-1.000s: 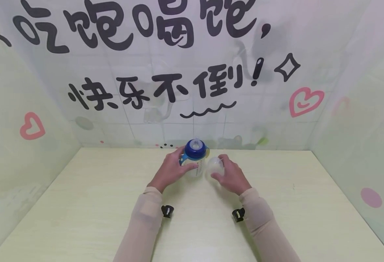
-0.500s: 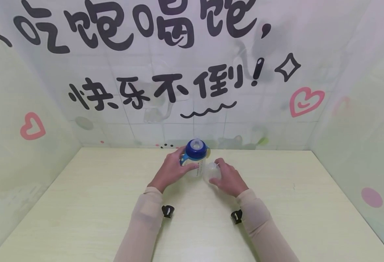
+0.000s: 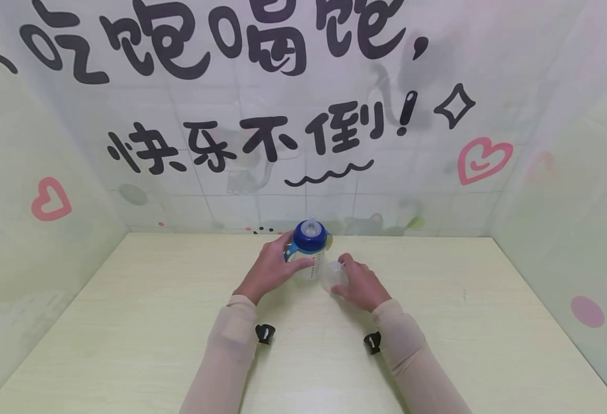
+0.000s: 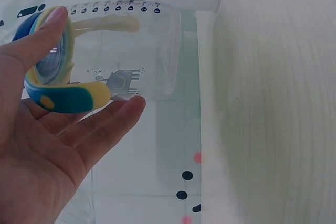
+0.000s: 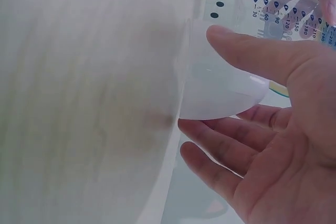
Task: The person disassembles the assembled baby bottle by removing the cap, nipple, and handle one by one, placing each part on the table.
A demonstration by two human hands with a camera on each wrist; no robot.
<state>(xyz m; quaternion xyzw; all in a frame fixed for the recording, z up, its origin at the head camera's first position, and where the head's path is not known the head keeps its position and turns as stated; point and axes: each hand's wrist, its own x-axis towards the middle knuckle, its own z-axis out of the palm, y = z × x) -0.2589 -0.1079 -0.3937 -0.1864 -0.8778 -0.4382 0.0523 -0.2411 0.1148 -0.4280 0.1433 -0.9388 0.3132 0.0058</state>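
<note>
In the head view my left hand (image 3: 269,267) grips a clear baby bottle (image 3: 311,265) with a blue collar, a teat on top and side handles. Seen from the left wrist, the thumb lies across the collar and the fingers curve under a blue-and-yellow handle (image 4: 68,98). The bottle is upright, its base appearing a little above the table. To its right, my right hand (image 3: 361,283) holds a translucent domed bottle cap (image 3: 333,277) between thumb and fingers. The cap's open end faces down at the tabletop; whether it touches cannot be told exactly.
A pale wood-grain table (image 3: 303,368) spreads under both arms. Behind it stands a printed wall sheet (image 3: 262,207) with black lettering, and similar sheets close off both sides. A black clip-like mount (image 3: 265,333) sits at each wrist.
My right hand has lowered the domed cap toward the tabletop and shifted slightly left, closer to the bottle. The left hand and the bottle have stayed almost still.
</note>
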